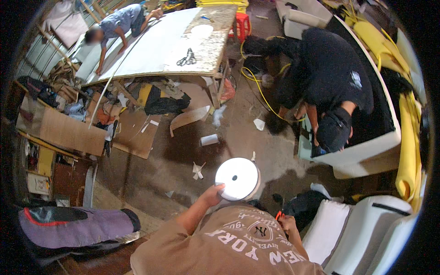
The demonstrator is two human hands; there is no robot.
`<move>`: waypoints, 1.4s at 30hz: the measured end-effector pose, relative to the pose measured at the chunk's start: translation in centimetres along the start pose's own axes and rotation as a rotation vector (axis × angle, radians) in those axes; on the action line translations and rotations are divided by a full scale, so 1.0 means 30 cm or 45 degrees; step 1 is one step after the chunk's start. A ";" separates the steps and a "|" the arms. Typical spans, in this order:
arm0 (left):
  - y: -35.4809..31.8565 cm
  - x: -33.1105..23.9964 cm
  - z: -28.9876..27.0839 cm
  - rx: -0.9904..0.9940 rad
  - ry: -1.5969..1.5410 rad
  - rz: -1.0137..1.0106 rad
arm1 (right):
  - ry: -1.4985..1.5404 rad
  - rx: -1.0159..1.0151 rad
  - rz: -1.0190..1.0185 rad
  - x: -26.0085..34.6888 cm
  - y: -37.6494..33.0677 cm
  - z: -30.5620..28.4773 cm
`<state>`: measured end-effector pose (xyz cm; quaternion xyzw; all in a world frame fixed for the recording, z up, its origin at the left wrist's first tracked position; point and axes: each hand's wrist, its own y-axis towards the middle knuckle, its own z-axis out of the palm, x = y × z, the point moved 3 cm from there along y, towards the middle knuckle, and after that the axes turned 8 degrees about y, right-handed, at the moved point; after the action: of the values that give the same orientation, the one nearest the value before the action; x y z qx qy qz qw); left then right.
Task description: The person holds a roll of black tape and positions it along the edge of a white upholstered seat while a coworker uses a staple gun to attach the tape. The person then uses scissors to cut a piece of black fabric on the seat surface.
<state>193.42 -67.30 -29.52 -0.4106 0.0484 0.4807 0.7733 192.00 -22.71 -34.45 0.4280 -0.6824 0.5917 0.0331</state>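
Note:
My left hand (212, 195) grips the edge of a large white disc-shaped roll (243, 176) with a small dark hole at its centre, like a roll of tape or webbing. The roll is held up in front of my chest, its flat side facing up. Lower and to the right, my right hand (287, 223) is closed around a small tool with an orange handle (279, 215). What kind of tool it is cannot be made out. Dark material (305, 206) lies just beyond that hand.
A co-worker in black (339, 68) bends over a white-edged frame (366, 153) at right. Another person (119, 25) leans over a big table (156, 46). White upholstered pieces (366, 233) stand at lower right, a purple cushion (82, 229) at left. A yellow hose (261, 91) and scraps litter the floor.

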 end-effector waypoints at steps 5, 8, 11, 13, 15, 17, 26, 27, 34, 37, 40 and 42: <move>-0.109 -0.085 -0.099 -0.296 -0.158 0.196 | -0.414 0.134 -0.406 0.185 0.360 0.123; -0.196 -0.152 -0.174 -0.318 -0.279 0.352 | -0.503 0.098 -0.061 0.473 0.477 0.283; -0.216 -0.201 -0.285 -0.287 -0.404 0.514 | -0.728 0.169 -0.140 0.949 0.423 0.423; -0.239 -0.251 -0.336 -0.328 -0.464 0.587 | -0.739 0.159 -0.190 1.149 0.479 0.498; -0.241 -0.233 -0.431 -0.338 -0.617 0.641 | -0.680 0.068 -0.082 1.351 0.518 0.594; -0.240 -0.259 -0.451 -0.402 -0.620 0.689 | -0.699 0.014 -0.345 1.531 0.631 0.653; -0.216 -0.290 -0.412 -0.594 -0.932 0.721 | -0.824 -0.209 -0.557 2.416 1.025 0.868; -0.182 -0.266 -0.460 -0.640 -0.983 0.686 | -0.863 -0.221 -0.619 2.509 1.072 0.902; -0.090 -0.640 -0.246 -0.669 -0.966 0.804 | -1.110 -0.286 -0.916 2.920 1.453 1.084; -0.025 -0.714 -0.242 -0.741 -0.985 0.712 | -1.075 -0.267 -0.892 2.996 1.573 1.135; 0.047 -0.882 -0.223 -0.694 -0.822 0.854 | -0.703 -0.283 -1.054 3.019 1.536 1.165; 0.088 -0.960 -0.244 -0.574 -0.910 0.783 | -0.473 -0.125 -1.105 3.010 1.354 1.165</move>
<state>178.33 -92.03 -22.37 -0.3440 -0.2049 0.7943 0.4569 125.80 -103.84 -26.69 0.7701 -0.4620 0.4036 0.1748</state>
